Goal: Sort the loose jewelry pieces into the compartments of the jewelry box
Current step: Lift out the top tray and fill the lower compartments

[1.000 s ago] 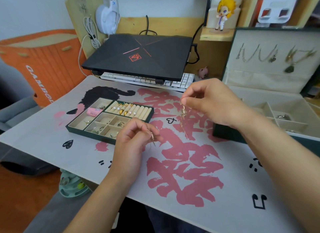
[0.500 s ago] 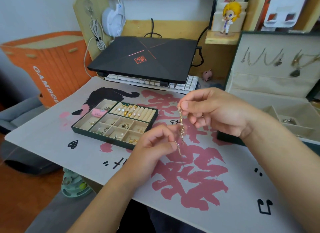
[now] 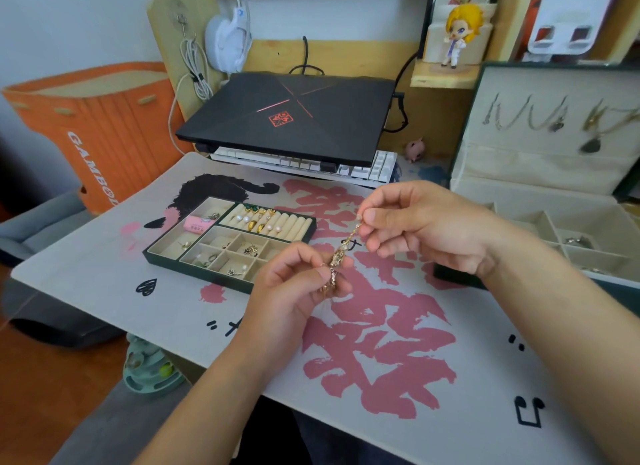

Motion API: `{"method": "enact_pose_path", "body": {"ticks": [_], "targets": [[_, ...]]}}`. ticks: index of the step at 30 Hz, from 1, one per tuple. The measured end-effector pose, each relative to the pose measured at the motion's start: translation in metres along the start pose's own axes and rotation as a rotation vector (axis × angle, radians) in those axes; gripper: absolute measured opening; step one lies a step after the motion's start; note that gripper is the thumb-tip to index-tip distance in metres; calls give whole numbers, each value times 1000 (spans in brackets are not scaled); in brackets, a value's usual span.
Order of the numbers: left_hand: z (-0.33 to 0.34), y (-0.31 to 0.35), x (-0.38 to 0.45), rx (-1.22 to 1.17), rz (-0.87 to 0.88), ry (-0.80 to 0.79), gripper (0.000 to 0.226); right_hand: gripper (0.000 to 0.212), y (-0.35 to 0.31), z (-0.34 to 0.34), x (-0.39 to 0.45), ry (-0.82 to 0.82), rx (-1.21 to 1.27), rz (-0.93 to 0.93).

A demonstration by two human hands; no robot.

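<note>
Gold, thin and knobbly, the chain point(image 3: 341, 253) hangs slanting above the worktop point(image 3: 485, 378), its top pinched by the right hand point(image 3: 426, 225), its lower end by the left hand point(image 3: 294, 291).

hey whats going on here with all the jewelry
A person is sorting jewelry at a desk. Both hands hold one gold dangling piece above the desk mat: the right hand pinches its top end, the left hand pinches the lower end. It is not yet in any compartment. A divided tray with rings and earrings lies on the mat to the left, and the open jewelry box stands to the right, necklaces hanging in its lid.
</note>
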State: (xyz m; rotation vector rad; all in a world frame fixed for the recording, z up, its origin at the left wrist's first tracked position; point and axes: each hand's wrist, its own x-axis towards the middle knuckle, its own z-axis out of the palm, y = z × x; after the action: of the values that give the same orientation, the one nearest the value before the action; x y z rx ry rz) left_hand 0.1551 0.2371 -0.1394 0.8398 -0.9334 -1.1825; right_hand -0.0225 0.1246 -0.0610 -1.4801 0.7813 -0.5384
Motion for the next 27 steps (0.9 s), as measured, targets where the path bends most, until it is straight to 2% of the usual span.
{"method": "enact_pose_path", "body": {"ticks": [7, 12, 16, 24, 27], "targets": [[1, -4, 5, 77, -88, 5, 11, 6, -3, 2, -1, -16, 53, -42], [0, -5, 6, 56, -79, 63, 7, 8, -4, -2, 0, 19, 55, -55], [-1, -7, 5, 158, -53, 110, 5, 7, -4, -7, 0, 18, 54, -60], [-4, -6, 3, 249, 22, 189, 18, 6, -2, -15, 1, 13, 32, -35], [1, 3, 1, 291, 69, 199, 22, 9, 0, -13, -1, -26, -117, 58]]}}
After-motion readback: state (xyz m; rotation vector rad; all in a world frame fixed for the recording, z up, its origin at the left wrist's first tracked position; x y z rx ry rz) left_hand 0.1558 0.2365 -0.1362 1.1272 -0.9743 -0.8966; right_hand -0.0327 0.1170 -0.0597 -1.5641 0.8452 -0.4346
